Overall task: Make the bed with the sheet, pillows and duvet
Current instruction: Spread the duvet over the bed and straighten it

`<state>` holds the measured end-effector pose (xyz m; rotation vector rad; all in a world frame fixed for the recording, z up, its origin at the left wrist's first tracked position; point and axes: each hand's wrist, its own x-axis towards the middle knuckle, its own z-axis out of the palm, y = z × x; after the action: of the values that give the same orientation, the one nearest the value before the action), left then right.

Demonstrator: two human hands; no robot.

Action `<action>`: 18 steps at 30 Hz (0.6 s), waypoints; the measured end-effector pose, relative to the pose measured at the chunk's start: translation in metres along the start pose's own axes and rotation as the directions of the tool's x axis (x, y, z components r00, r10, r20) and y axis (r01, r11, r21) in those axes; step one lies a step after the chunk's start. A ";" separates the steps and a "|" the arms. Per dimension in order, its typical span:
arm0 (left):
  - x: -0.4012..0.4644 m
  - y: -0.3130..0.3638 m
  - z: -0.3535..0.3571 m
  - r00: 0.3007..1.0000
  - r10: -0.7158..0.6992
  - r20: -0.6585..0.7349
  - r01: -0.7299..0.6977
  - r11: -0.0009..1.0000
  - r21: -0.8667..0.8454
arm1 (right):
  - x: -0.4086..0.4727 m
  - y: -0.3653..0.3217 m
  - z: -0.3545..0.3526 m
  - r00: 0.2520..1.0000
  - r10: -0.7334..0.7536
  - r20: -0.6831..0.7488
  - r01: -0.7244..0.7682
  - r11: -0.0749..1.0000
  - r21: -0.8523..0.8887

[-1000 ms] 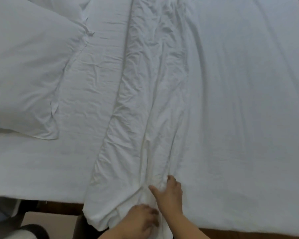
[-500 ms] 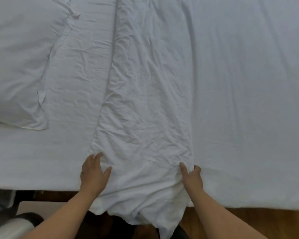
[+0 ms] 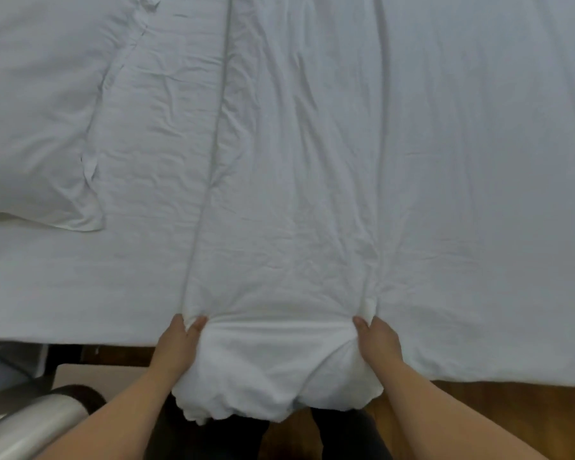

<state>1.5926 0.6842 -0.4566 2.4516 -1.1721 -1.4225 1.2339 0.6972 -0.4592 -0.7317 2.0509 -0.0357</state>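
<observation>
Both hands have gone from resting on the cloth half a second ago to gripping it. The left hand (image 3: 179, 346) now pinches the left edge of the folded-back band of the duvet (image 3: 289, 200), a tuft of cloth showing between thumb and fingers. The right hand (image 3: 377, 341) has bunched up the band's right edge and clenches it. A second ago they were close together on the fold; now they sit well apart at the near edge of the bed, the cloth between them pulled taut and its end hanging over the side. The band runs from the hands to the far side of the bed, over the sheet (image 3: 153, 134), with the pillow (image 3: 37, 111) lying to its left. To my eye she is set to tug the turned-down fold flat and straight.
</observation>
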 end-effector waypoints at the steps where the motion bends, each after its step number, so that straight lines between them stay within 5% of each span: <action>1: 0.005 -0.002 0.001 0.999 -0.030 0.021 0.030 1.000 0.009 | 0.002 -0.005 -0.002 1.000 0.009 -0.005 -0.009 1.000 -0.004; 4: 0.016 -0.006 -0.003 0.992 -0.062 0.109 0.065 0.998 -0.020 | 0.003 -0.008 -0.007 0.995 -0.039 0.091 0.017 0.972 0.236; 8: 0.001 -0.035 -0.005 0.994 -0.064 0.090 0.060 0.997 0.043 | -0.001 0.011 0.000 0.956 0.028 0.293 -0.032 0.999 0.007; 12: -0.014 -0.040 -0.002 0.991 -0.129 0.033 0.124 0.985 0.121 | -0.007 0.024 0.006 0.980 -0.028 0.198 -0.001 0.990 0.141; 16: 0.004 -0.023 0.006 0.980 -0.125 0.156 0.084 0.965 0.250 | -0.013 0.022 0.010 0.991 0.021 0.130 -0.010 0.996 -0.083; 18: 0.015 -0.015 0.001 0.975 -0.110 0.193 0.049 0.954 0.296 | -0.015 0.010 0.012 0.990 -0.046 0.137 0.046 0.999 0.004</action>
<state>1.6049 0.6854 -0.4746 2.6169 -1.4319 -1.6732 1.2442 0.7155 -0.4577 -0.7602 1.9036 -0.0121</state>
